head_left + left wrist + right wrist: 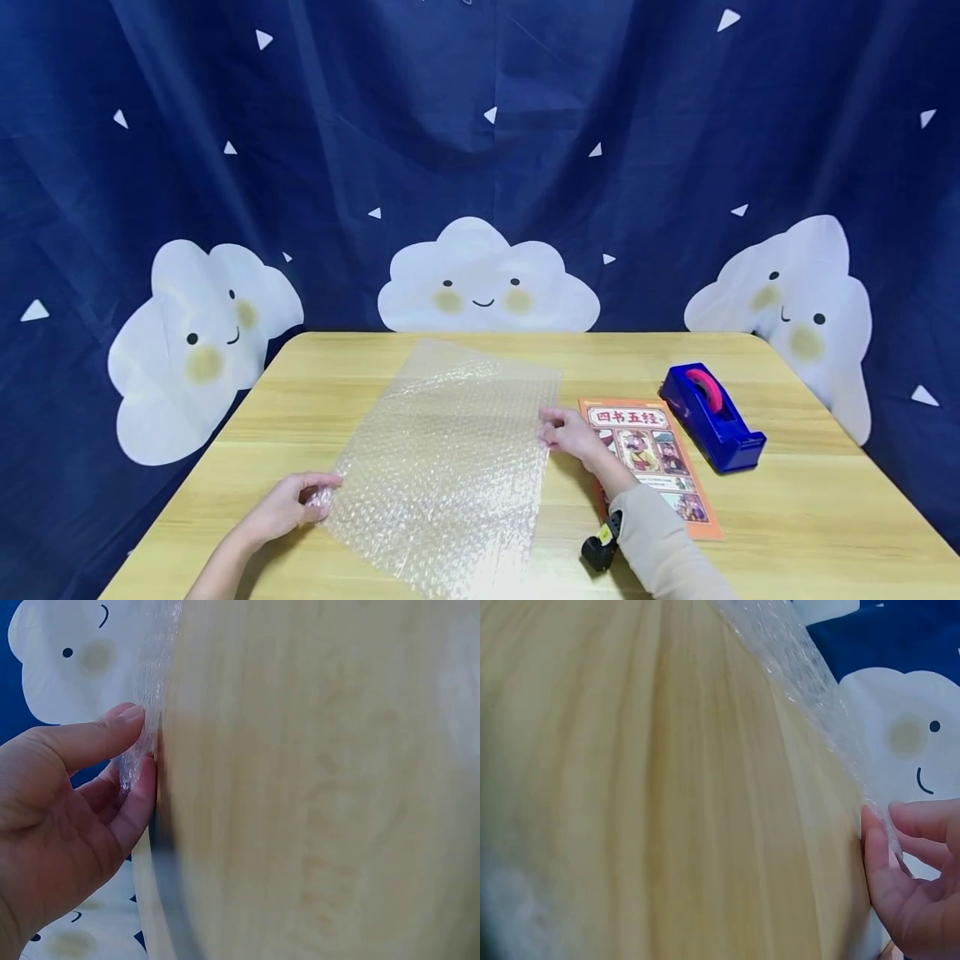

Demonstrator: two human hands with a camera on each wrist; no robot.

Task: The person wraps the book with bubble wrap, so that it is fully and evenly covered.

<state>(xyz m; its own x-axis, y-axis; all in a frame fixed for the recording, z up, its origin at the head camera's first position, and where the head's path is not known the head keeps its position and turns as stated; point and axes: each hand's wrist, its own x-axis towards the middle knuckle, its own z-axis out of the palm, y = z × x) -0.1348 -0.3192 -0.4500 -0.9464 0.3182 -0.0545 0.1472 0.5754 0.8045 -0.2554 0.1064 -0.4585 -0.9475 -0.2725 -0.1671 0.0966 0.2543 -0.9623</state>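
Note:
A clear sheet of bubble wrap (442, 450) lies slantwise over the middle of the wooden table. The left hand (288, 504) pinches its left corner between thumb and fingers; in the left wrist view that hand (82, 787) grips the crinkled edge of the wrap (154, 675). On the opposite side, the right hand (570, 433) pinches the right edge. The right wrist view shows the right hand (919, 870) with thumb and fingers closed on the wrap (802, 675).
An orange illustrated book (660, 479) lies right of the wrap, partly under the right forearm. Beyond it stands a blue tape dispenser (712, 417) with a pink core. A dark blue curtain with clouds (487, 279) hangs behind the table (825, 517).

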